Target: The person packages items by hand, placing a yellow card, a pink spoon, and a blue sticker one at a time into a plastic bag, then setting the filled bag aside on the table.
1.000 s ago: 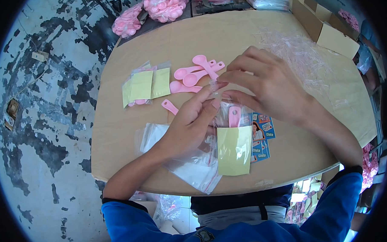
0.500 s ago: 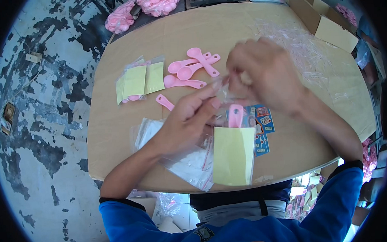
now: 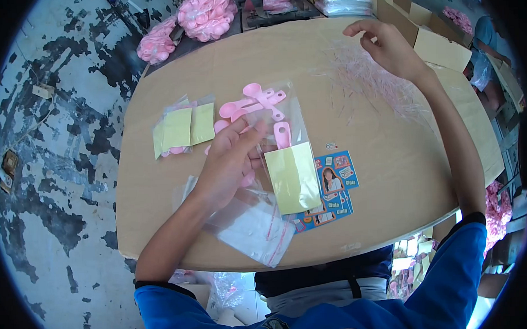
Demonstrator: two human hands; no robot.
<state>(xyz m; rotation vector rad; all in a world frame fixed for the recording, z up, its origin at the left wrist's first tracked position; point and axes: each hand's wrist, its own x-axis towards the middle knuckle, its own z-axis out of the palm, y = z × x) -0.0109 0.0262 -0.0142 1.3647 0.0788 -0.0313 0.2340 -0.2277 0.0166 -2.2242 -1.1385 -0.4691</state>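
One clear bag in the left hand

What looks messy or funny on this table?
The thin strips near the right hand: they're strewn loosely over the far right part of the table, like scattered scraps. The blue cards also overlap crookedly, partly hidden by the bag in the left hand. I see nothing clearly broken.

Patchy pale floor with dark blotches beside 1 brown-topped table.
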